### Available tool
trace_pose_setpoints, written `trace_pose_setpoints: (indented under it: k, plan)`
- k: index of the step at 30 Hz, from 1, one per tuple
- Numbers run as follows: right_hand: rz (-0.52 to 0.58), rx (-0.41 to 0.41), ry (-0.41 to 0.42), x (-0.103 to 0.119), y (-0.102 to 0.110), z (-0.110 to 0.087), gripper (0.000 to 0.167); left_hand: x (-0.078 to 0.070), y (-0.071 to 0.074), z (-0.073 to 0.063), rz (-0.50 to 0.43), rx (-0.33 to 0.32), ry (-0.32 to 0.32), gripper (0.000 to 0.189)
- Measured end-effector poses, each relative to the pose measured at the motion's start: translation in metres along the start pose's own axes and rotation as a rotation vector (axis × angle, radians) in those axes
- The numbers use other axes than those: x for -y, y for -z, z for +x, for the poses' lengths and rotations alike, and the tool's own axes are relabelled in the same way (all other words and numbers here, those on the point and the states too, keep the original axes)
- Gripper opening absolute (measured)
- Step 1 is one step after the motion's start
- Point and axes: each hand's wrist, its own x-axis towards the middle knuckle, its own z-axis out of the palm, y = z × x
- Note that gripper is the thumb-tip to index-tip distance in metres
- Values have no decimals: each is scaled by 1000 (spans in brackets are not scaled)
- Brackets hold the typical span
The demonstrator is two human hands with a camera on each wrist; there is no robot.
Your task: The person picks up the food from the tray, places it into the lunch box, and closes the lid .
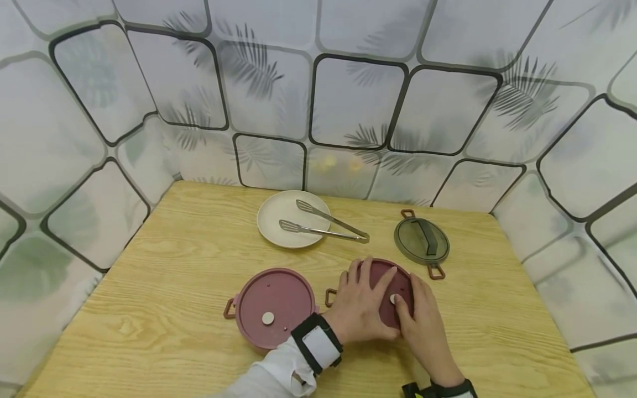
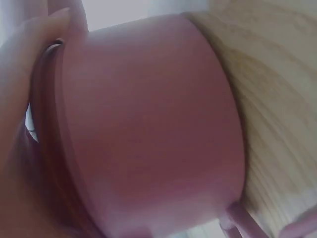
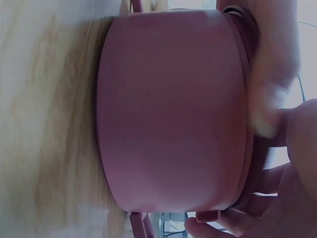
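Note:
Both hands are on a round dark-red pot lid (image 1: 404,284) with a small white button (image 1: 393,299). The lid sits on a red pot (image 2: 153,124) standing on the table. My left hand (image 1: 359,309) grips the lid's left side, fingers spread over the far rim and thumb at the near edge. My right hand (image 1: 423,323) holds the right edge, with its thumb beside the button. To the left stands a second pink-red pot with a matching lid (image 1: 273,293), which neither hand grips; the left wrist passes close to it.
Behind the pots, a white plate (image 1: 271,221) carries metal tongs (image 1: 343,224) whose hinged end overhangs its right side. A green-grey lidded pan (image 1: 410,240) with brown handles stands at the back right. Patterned curtain walls (image 1: 358,105) border the wooden table (image 1: 164,265).

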Motion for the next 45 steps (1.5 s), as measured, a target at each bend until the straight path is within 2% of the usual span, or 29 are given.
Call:
trace_pose_setpoints:
  k: [6,10,17,21,24,27,31,35,40,42,45]
  plan:
    - [-61,31,6,0,-2,5,58,3,-4,-2,16,82,44,121]
    - [-110,56,31,0,0,15,56,3,-3,-1,20,124,63,122]
    - [-262,109,122,-2,-12,38,55,5,-1,0,41,127,86,125]
    - [-324,126,103,-3,-22,36,55,4,-3,-4,59,123,78,124]
    - [-326,113,83,-5,-25,32,53,3,-5,-8,63,130,71,126]
    - [-329,101,77,-8,-26,30,50,1,-6,-9,49,151,68,129]
    - [-351,108,93,-10,-24,33,47,-2,0,-7,-5,190,83,134]
    - [-404,119,134,-9,-21,41,44,-5,6,1,12,170,105,134]
    - [-417,221,165,-10,-12,45,46,-7,-4,3,107,143,107,131]
    - [-378,283,159,-10,-6,48,45,-9,-10,3,113,122,107,132]
    - [-259,324,135,-11,2,60,38,-10,-15,4,112,71,114,132]
